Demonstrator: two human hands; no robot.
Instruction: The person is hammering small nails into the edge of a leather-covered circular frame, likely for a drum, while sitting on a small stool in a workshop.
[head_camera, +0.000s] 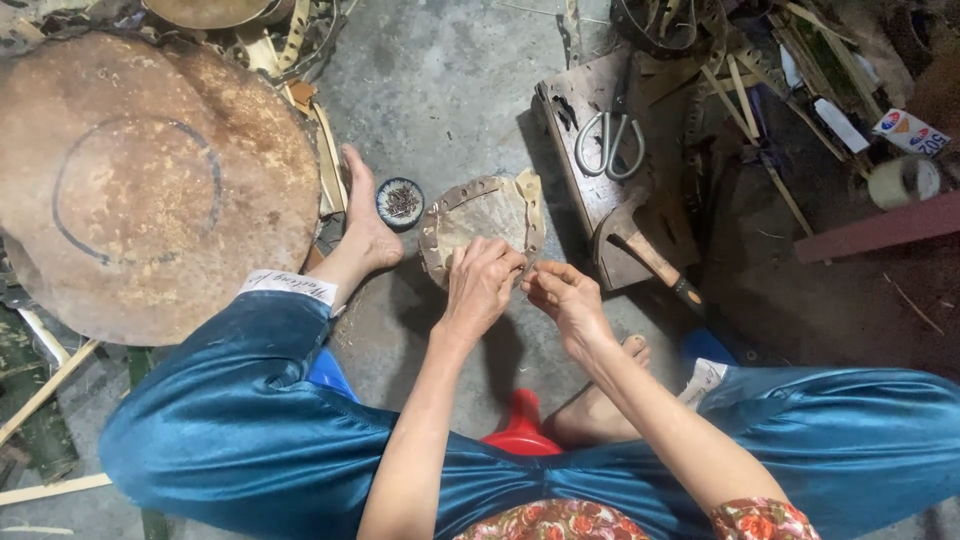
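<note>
A small white packet (red and blue print) lies tilted at the far right edge.

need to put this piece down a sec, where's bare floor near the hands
Bare concrete floor lies beyond the small round tin, between the big round disc and the wooden block carrying scissors. A smaller patch sits beneath the left hand and right hand. The right side, heaped with bamboo strips, is crowded.

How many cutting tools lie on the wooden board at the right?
2: scissors with grey handles lie near the top of the wooden board; a wooden-handled cleaver lies lower on it, right of both hands. Clutter behind may hide others.
</note>
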